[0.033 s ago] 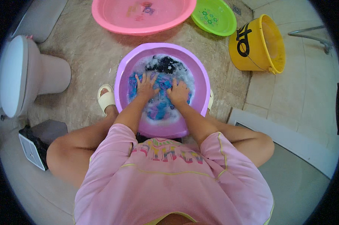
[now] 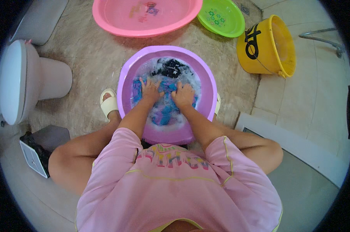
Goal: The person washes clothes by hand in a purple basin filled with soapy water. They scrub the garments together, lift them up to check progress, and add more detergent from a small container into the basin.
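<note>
A purple basin (image 2: 124,65) stands between my feet, holding sudsy water and wet fabric. My left hand (image 2: 151,91) lies palm down with fingers spread on a blue and purple patterned cloth (image 2: 164,116). Beside it, my right hand (image 2: 183,95) rests on the same cloth, its fingers stretched forward and slightly apart. Neither hand visibly grips the fabric. At the far side of the basin a black cloth with light marks (image 2: 170,69) pokes out of the foam, just beyond my fingertips. White suds hide parts of the cloth's edges.
Beyond the basin are a large pink basin (image 2: 144,33), a green basin (image 2: 237,27) and a yellow bucket (image 2: 254,46) with a wire handle. To the left stand a toilet (image 2: 53,79) and a grey waste bin (image 2: 53,135) with a black liner. A metal bar (image 2: 318,34) is at the right wall.
</note>
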Tool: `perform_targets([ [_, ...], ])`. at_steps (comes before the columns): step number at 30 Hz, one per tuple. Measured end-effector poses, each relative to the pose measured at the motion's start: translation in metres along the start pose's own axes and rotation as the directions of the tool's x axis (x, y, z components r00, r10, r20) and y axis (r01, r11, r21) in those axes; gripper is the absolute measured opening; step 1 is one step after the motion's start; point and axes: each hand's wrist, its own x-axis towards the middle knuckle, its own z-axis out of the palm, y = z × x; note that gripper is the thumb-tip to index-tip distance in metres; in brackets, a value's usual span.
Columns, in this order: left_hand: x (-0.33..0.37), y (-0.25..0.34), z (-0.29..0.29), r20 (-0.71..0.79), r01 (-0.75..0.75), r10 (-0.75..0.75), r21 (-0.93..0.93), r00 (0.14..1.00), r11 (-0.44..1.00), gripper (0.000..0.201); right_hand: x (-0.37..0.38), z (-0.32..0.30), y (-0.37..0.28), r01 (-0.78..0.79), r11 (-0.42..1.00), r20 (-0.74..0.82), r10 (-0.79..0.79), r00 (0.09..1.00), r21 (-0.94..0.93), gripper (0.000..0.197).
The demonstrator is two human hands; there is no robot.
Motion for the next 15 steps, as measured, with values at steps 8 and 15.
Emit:
perform_targets([
  [8, 0.037, -0.015, 0.058, 0.282, 0.173, -0.088, -0.291, 0.955, 0.941, 0.062, 0.032, 0.022, 0.011, 0.109, 0.994, 0.075, -0.107, 0.991, -0.013, 0.038],
  [15, 0.045, -0.02, 0.04, 0.399, 0.053, 0.094, -0.342, 0.912, 0.938, 0.061, 0.037, 0.014, 0.016, 0.274, 0.957, -0.084, -0.267, 0.96, 0.092, 0.03],
])
